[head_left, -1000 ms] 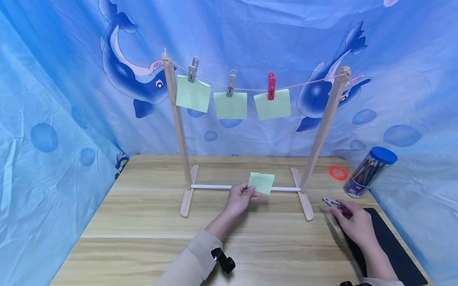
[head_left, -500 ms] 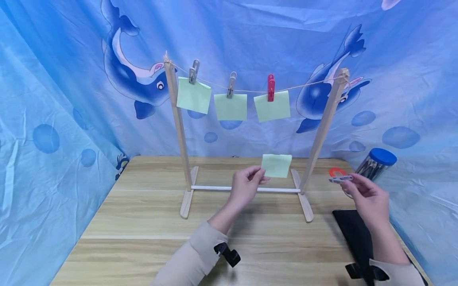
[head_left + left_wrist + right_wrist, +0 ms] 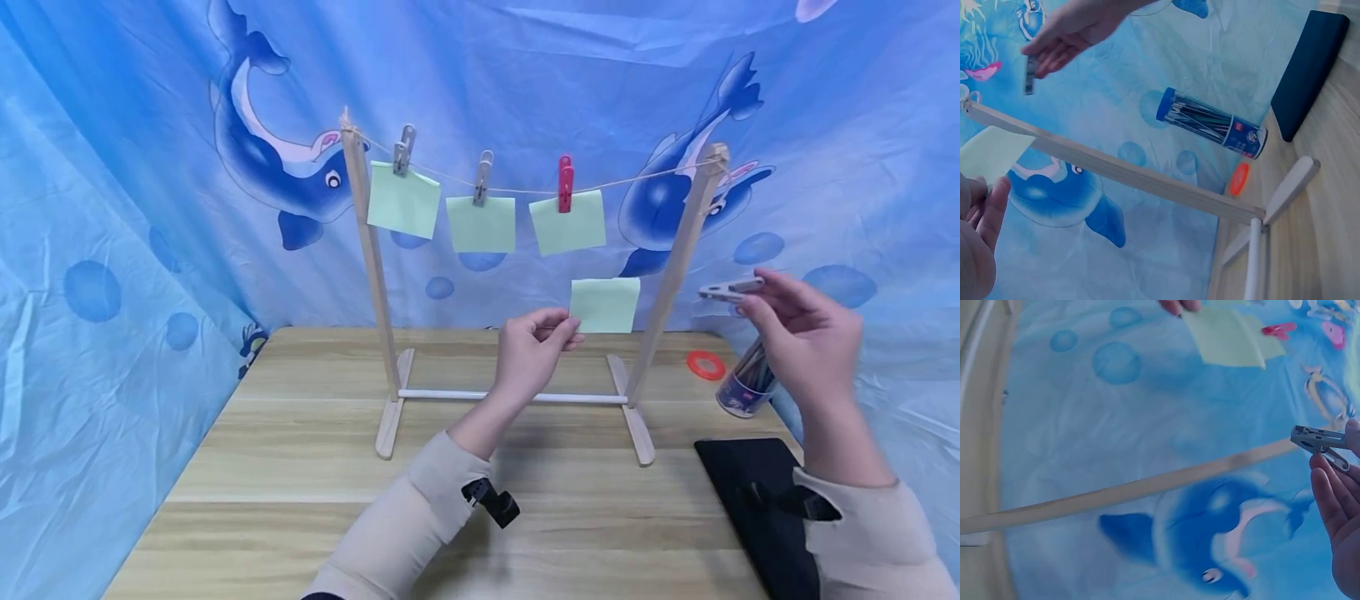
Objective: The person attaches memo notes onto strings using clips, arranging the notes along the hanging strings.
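Between thumb and fingers my left hand (image 3: 531, 350) pinches the left edge of a pale green paper note (image 3: 606, 306), held up below the string (image 3: 637, 177). To the right of the wooden frame (image 3: 678, 267), my right hand (image 3: 813, 346) grips a grey clothespin (image 3: 731, 289) by its handle ends; the right wrist view shows this clothespin (image 3: 1319, 440) side-on. From the string hang three green notes, the left one (image 3: 403, 200) and middle one (image 3: 481, 225) under grey clothespins, the right one (image 3: 567, 223) under a red clothespin (image 3: 566, 183).
A clear tub of pencils (image 3: 1210, 122) with a blue lid stands at the back right, partly behind my right hand in the head view. Near it lie an orange-red ring (image 3: 706, 365) and a black flat pad (image 3: 757, 500). A blue dolphin-print curtain (image 3: 480, 50) hangs behind the table.
Both hands have risen from near the tabletop. The left has carried its note up and to the right; the right has lifted the grey clothespin upward beside the frame's right post.
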